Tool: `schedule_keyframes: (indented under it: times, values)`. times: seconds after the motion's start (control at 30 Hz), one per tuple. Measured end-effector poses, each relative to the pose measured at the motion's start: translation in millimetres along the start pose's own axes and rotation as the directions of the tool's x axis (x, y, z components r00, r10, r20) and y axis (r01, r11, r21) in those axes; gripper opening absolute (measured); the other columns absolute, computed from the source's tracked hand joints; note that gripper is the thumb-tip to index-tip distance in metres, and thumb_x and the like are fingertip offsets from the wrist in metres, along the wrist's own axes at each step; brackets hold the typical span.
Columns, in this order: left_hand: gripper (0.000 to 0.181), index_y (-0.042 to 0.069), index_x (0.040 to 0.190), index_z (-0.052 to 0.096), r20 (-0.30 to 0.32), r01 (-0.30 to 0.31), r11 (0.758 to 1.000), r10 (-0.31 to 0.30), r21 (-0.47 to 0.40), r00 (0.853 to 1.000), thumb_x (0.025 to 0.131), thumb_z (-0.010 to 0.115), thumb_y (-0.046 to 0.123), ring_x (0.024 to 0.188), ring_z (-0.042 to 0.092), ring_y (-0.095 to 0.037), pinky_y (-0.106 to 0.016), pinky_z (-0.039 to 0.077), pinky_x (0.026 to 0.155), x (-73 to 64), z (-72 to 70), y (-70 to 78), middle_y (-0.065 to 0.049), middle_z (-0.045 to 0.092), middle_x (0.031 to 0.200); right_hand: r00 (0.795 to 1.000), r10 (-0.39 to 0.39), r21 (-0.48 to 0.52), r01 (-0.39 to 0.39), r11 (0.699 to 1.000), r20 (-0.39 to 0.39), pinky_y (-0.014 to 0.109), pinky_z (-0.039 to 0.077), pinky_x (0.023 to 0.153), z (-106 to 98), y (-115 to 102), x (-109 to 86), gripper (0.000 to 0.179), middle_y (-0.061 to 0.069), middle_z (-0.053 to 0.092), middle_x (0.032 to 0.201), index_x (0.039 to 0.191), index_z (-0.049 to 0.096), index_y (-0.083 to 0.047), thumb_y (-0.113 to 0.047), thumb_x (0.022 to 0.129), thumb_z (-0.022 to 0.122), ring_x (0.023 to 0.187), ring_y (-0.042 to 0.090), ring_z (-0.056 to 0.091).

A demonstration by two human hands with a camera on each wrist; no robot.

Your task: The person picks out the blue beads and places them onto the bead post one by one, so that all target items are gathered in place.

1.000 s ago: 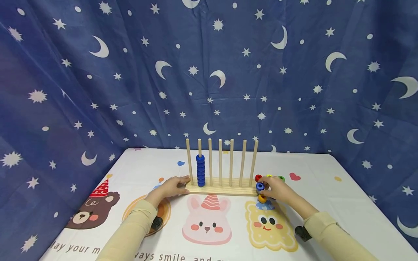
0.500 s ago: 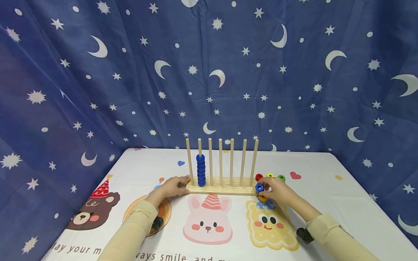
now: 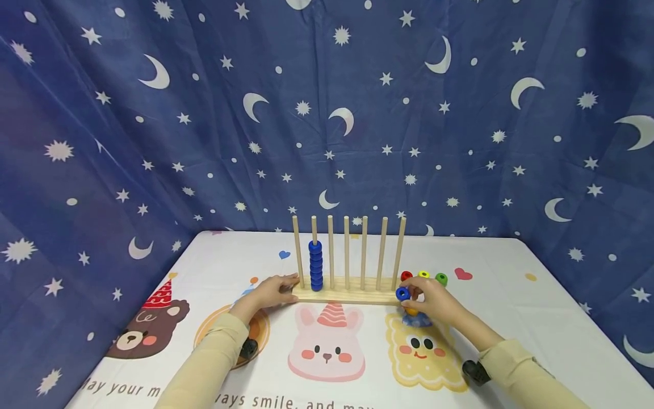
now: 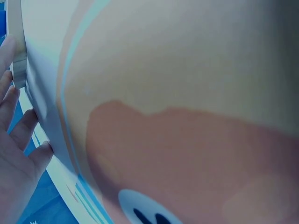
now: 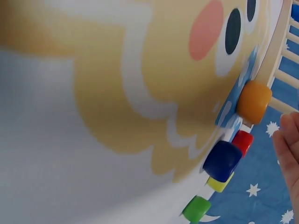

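A wooden peg rack (image 3: 352,297) with several upright pegs stands on the table, with a stack of blue beads (image 3: 316,267) on its second peg from the left. My left hand (image 3: 268,292) holds the rack's left end, its fingertips against the wood in the left wrist view. Over the right end, my right hand (image 3: 431,295) pinches a blue bead (image 3: 403,293) with its hole facing the head camera. That bead is out of sight in the right wrist view. Below the right hand sits an orange bead (image 5: 254,101), and near it a dark blue bead (image 5: 223,161).
Red (image 3: 406,276), yellow (image 3: 423,274) and green (image 3: 441,279) beads lie behind the right hand. A white cloth (image 3: 490,272) with cartoon prints covers the table. At the back hangs a dark blue curtain (image 3: 306,136) with moons and stars.
The right hand's blue bead has shifted slightly left, to just in front of the rack's right end. My left hand stays at the rack's left end.
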State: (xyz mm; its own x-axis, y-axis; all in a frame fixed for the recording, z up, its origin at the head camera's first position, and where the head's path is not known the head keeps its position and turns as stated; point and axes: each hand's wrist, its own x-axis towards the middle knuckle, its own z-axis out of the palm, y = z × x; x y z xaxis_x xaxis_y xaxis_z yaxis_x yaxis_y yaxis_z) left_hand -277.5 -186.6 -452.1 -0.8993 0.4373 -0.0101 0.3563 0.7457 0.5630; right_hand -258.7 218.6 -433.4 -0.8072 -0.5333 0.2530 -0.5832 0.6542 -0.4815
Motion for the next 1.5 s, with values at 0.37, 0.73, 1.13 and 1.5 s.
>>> schedule_keyframes:
  times: [0.37, 0.73, 1.13, 1.5]
  values:
    - [0.054, -0.003, 0.130, 0.053, 0.002, -0.006, 1.000, 0.006, -0.002, 1.000, 0.084, 0.071, 0.019, 0.132, 0.038, -0.044, -0.052, 0.032, 0.110, 0.6, -2.2, 5.3, -0.020, 0.045, 0.141, 0.997, -0.074, 0.026, 0.074, 0.997, 0.014, 0.038, 0.058, 0.071, 2, -14, 0.9, 0.029, 0.003, 0.068, 0.088, 0.105, 0.066, 0.002, -0.008, 0.078, 0.074, 0.077, 0.015, 0.062]
    - [0.054, -0.001, 0.131, 0.053, 0.008, 0.035, 0.999, -0.035, -0.029, 0.999, 0.085, 0.070, 0.019, 0.134, 0.035, -0.042, -0.052, 0.030, 0.112, -0.7, 2.4, 3.6, -0.018, 0.044, 0.143, 0.991, -0.127, 0.036, 0.126, 0.991, 0.031, 0.039, 0.057, 0.076, 10, -35, 2.2, 0.034, 0.006, 0.069, 0.094, 0.109, 0.064, 0.004, -0.007, 0.078, 0.074, 0.082, 0.015, 0.064]
    - [0.053, 0.000, 0.132, 0.053, 0.012, 0.038, 0.999, -0.038, -0.009, 0.999, 0.085, 0.069, 0.019, 0.135, 0.036, -0.042, -0.052, 0.030, 0.112, -2.0, 0.6, 4.3, -0.017, 0.044, 0.144, 0.989, -0.142, 0.070, 0.139, 0.988, 0.037, 0.044, 0.056, 0.081, 15, -45, 8.2, 0.033, 0.006, 0.069, 0.098, 0.111, 0.063, 0.004, -0.010, 0.082, 0.071, 0.083, 0.013, 0.064]
    - [0.053, 0.000, 0.132, 0.052, 0.012, 0.042, 0.999, -0.042, -0.025, 0.999, 0.086, 0.068, 0.020, 0.136, 0.035, -0.040, -0.052, 0.029, 0.113, -0.4, 2.1, 4.7, -0.016, 0.043, 0.145, 0.987, -0.159, 0.058, 0.159, 0.986, 0.002, 0.041, 0.057, 0.080, 20, -52, 14.9, 0.034, 0.006, 0.069, 0.102, 0.114, 0.063, 0.002, -0.012, 0.084, 0.069, 0.085, 0.013, 0.064]
